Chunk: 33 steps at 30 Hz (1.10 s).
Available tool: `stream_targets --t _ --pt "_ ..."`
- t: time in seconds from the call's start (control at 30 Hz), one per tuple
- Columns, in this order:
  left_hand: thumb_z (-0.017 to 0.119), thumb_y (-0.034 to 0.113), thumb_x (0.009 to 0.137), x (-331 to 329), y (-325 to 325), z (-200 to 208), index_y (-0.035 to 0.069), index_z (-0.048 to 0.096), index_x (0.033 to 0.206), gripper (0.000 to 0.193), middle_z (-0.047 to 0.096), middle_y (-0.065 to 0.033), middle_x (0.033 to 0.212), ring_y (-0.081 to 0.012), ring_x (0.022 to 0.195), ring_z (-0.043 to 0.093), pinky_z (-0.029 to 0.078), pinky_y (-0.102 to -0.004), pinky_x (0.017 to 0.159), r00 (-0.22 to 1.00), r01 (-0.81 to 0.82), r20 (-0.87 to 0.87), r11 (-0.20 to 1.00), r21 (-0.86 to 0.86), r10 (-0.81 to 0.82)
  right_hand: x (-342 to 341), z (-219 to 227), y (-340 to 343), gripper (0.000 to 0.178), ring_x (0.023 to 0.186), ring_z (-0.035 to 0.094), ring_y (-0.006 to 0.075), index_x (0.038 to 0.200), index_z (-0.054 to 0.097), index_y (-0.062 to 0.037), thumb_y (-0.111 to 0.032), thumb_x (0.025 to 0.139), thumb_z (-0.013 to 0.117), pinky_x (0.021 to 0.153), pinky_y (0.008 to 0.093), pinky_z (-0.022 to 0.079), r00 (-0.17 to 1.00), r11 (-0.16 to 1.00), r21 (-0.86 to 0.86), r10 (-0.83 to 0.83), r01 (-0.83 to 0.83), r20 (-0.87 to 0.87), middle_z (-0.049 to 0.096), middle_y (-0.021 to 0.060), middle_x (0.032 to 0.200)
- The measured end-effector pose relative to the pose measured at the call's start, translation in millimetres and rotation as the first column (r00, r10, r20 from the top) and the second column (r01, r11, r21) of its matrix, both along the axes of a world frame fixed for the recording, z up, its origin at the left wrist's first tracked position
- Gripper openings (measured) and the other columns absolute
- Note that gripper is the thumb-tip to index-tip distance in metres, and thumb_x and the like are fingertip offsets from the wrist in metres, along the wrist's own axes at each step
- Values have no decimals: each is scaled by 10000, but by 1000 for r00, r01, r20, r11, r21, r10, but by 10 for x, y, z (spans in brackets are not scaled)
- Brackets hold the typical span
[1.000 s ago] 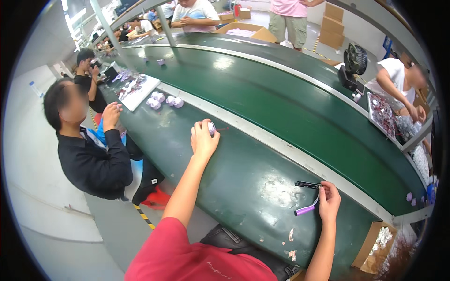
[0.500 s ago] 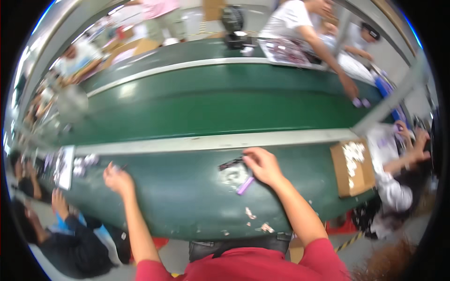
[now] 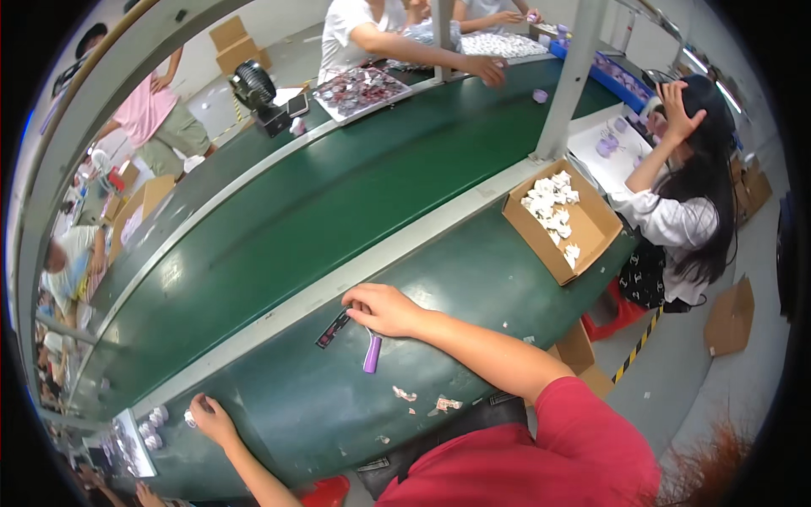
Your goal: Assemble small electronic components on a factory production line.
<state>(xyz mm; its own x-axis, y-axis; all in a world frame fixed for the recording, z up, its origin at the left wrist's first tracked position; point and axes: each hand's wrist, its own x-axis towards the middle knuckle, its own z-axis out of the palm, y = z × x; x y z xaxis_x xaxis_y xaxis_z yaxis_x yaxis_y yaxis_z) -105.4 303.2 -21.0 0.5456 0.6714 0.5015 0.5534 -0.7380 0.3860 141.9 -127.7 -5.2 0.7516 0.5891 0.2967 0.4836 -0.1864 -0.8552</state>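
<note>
My right hand (image 3: 384, 310) rests on the green work surface, its fingertips closed over the upper end of a narrow black strip (image 3: 332, 330). Just below these fingers lies a purple cylinder (image 3: 372, 356), with a thin white wire running from it toward the hand. Farther left, my left hand (image 3: 213, 420) pinches a small white round piece (image 3: 190, 418) at its fingertips. Several similar white and pale purple pieces (image 3: 153, 429) sit beyond it, along a white tray (image 3: 138, 444) of small parts.
A cardboard box (image 3: 598, 228) of white pieces stands at the right, near a metal post (image 3: 568, 101). Scraps (image 3: 443, 406) lie along the near edge. Beyond a pale rail (image 3: 338, 275) runs a green conveyor belt (image 3: 338, 194). A co-worker sits at right; another reaches over the belt.
The whole view has turned, so the bench now slants up to the right. My left hand is now closer to the white pieces by the tray. My right hand stays at the black strip.
</note>
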Motion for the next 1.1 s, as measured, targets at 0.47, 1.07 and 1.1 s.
stream_targets --t 0.47,1.07,1.1 --pt "625 122 966 55 -76 59 19 649 1070 148 630 -110 992 -257 865 631 515 -382 779 997 -55 -52 998 -20 54 4 -1 19 194 778 647 255 1062 656 -45 -198 947 687 716 392 526 999 1000 -14 21 -22 -32 642 98 890" --pt "627 89 944 52 -57 28 0 650 1031 127 625 -120 1007 -271 854 612 506 -381 790 999 -31 -24 999 -13 31 31 -29 14 193 773 656 262 1071 660 -35 -173 940 691 724 395 540 999 1000 13 16 -16 33 657 101 888" --pt "625 85 945 50 -46 15 -1 650 1031 123 624 -121 1004 -270 847 610 506 -383 788 1000 -17 -13 1000 -5 17 14 -8 12 193 772 656 258 1070 660 -36 -174 939 692 722 393 540 1000 1000 5 16 -16 17 657 99 890"
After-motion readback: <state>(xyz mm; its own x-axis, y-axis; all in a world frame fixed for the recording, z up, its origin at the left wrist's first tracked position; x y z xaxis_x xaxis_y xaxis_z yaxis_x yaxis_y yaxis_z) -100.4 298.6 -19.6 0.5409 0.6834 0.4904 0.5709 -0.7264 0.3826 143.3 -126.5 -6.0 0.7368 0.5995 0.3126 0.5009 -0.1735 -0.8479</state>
